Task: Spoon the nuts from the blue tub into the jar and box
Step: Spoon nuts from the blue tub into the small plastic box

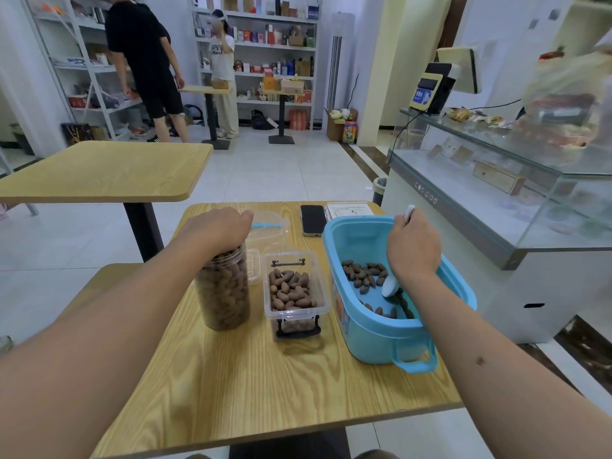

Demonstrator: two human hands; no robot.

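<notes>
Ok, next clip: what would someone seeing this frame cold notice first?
Probably the blue tub at the table's right, where the right hand dips a white spoon among the few nuts left. Left of it stands the clear box, partly filled, and further left the jar, packed nearly to the top, with the left hand resting over its mouth.

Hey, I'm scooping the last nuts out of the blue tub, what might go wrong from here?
1. The jar already looks full to the neck under your left hand, so another spoonful would probably spill onto the table.
2. The spoon must travel over the tub wall to the box; nuts may roll off.
3. The phone lies just behind the tub and could get knocked.
</notes>
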